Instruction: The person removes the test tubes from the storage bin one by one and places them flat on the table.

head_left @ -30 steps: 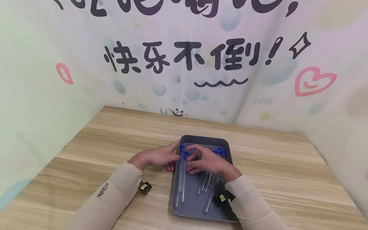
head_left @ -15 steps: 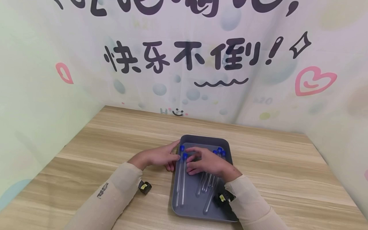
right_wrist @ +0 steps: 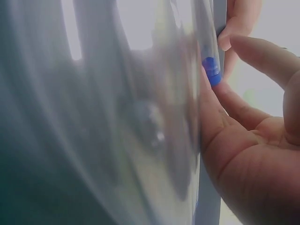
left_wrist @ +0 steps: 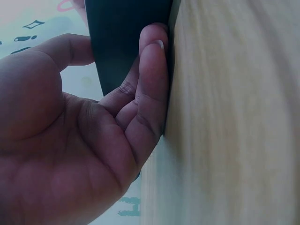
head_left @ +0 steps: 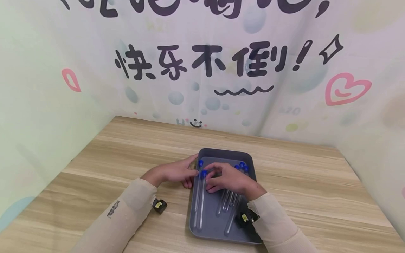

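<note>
A dark grey tray (head_left: 210, 218) holds several clear test tubes with blue caps. My left hand (head_left: 177, 173) grips its left wall: the thumb is at the rim, and the fingers (left_wrist: 152, 79) bend against the outside, low by the tabletop. Inside the tray, my right hand (head_left: 229, 180) has its fingertips beside the blue cap of one test tube (head_left: 201, 203), its fingers loosely bent. Another test tube (head_left: 197, 196) lies left of that one, along the wall. In the right wrist view, a blue cap (right_wrist: 212, 71) shows right at the fingers.
More test tubes (head_left: 232, 201) lie in the tray's right half, partly under my right hand and wrist. The tray stands on a wood-grain table (head_left: 152, 151). A printed cloth (head_left: 177, 98) hangs behind the table. A small black device (head_left: 159, 206) is at my left wrist.
The test tube by my right fingertips has slid a little along the tray towards me. The left hand, the tray and the other tubes look unmoved.
</note>
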A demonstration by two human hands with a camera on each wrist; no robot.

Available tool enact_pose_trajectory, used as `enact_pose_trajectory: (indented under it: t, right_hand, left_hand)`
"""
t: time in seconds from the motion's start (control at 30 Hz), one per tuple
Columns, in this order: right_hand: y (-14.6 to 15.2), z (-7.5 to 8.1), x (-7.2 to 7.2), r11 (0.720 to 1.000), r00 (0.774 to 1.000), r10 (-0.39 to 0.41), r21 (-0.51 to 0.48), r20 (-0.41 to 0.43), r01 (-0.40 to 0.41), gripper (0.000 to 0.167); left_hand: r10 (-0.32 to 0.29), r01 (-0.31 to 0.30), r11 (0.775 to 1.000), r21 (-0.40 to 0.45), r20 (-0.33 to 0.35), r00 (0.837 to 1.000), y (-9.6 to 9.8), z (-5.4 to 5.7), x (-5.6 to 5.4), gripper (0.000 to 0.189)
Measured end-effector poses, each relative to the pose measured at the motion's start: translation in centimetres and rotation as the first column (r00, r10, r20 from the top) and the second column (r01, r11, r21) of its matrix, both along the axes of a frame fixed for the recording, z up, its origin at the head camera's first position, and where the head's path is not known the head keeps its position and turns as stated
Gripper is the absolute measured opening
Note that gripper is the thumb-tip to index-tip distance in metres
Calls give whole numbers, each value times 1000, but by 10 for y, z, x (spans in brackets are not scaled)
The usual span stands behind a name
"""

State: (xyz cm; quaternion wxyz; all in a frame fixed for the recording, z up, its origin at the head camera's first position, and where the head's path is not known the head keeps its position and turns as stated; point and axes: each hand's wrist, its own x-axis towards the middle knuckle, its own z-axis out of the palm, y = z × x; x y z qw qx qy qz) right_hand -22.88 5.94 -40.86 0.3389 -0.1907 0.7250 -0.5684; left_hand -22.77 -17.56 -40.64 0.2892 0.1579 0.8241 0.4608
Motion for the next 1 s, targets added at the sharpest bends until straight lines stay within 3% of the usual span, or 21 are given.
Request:
enact_pose_trajectory:
  t: [1.0]
  right_hand:
    - [0,0,-1,998,997,-59,-6,-59,58,31]
  left_hand:
    - [-1,1,1000,2,-8,1000,1,1,0,80]
